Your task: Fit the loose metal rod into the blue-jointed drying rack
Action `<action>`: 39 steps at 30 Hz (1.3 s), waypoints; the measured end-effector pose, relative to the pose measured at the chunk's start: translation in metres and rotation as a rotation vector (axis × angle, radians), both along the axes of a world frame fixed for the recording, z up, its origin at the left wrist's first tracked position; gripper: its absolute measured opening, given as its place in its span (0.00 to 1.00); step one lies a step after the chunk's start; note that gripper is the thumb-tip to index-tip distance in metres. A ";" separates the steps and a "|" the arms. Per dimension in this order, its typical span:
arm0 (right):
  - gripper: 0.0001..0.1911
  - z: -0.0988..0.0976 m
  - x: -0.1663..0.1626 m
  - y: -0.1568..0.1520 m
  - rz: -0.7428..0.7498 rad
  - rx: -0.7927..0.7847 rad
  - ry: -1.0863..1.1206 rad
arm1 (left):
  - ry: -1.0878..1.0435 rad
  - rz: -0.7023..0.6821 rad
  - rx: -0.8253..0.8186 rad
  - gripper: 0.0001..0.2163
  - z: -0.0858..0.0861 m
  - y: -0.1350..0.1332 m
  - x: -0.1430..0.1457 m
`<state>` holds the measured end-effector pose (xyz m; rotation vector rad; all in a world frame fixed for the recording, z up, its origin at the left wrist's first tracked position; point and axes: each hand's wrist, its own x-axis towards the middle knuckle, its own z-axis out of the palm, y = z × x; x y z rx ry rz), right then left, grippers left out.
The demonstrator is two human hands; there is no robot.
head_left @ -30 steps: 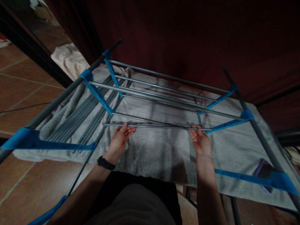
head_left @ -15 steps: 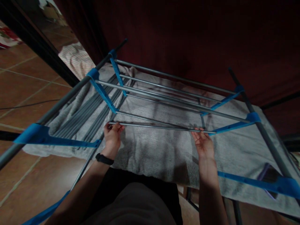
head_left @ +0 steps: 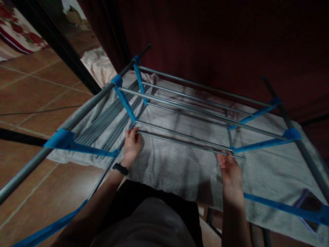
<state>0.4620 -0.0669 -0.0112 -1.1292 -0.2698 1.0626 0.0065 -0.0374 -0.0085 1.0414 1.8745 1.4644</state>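
The loose grey rod [head_left: 187, 143] runs crosswise above the towel [head_left: 177, 171], its left end pinched in the grip of the left hand [head_left: 132, 145] right beside the blue bracket [head_left: 125, 102], its right end resting on the half-open, upturned right hand [head_left: 230, 169].

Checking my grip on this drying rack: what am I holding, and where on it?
A thin metal rod, held near both ends: left hand at its left end, right hand under its right end.

Glossy metal rod [head_left: 190, 144], matt plastic brackets [head_left: 125, 103], terry towel [head_left: 180, 168].
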 end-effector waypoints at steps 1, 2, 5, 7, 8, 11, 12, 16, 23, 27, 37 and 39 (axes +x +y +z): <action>0.06 -0.002 0.002 -0.003 -0.013 -0.022 0.009 | 0.122 -0.034 -0.013 0.17 0.003 -0.002 0.002; 0.05 -0.005 0.004 -0.005 -0.031 -0.052 0.020 | 0.209 -0.073 -0.025 0.16 0.005 -0.003 0.004; 0.05 -0.012 0.011 -0.010 -0.084 -0.138 0.048 | 0.421 -0.189 -0.066 0.15 0.010 -0.008 0.007; 0.07 -0.017 0.015 -0.014 -0.095 -0.162 0.050 | 0.533 -0.244 -0.116 0.16 0.012 -0.011 0.008; 0.08 -0.020 0.017 -0.015 -0.095 -0.162 0.040 | 0.574 -0.262 -0.143 0.17 0.012 -0.013 0.009; 0.08 -0.026 0.019 -0.019 -0.095 -0.146 -0.014 | 0.619 -0.269 -0.177 0.17 0.013 -0.017 0.009; 0.07 -0.028 0.018 -0.020 -0.092 -0.137 -0.031 | 0.613 -0.259 -0.167 0.17 0.013 -0.017 0.010; 0.05 -0.029 0.014 -0.023 -0.086 -0.112 -0.040 | 0.583 -0.237 -0.132 0.17 0.013 -0.018 0.009; 0.05 -0.029 0.011 -0.025 -0.077 -0.067 -0.015 | 0.685 -0.318 -0.171 0.18 0.017 -0.021 0.010; 0.06 -0.031 0.013 -0.025 -0.084 -0.051 -0.018 | 0.862 -0.349 -0.241 0.20 0.018 -0.021 0.012; 0.05 -0.026 0.012 -0.020 -0.149 -0.096 0.057 | 1.228 -0.379 -0.329 0.20 0.018 -0.022 0.014; 0.05 -0.027 0.013 -0.020 -0.142 -0.092 0.065 | 1.238 -0.377 -0.327 0.20 0.017 -0.022 0.015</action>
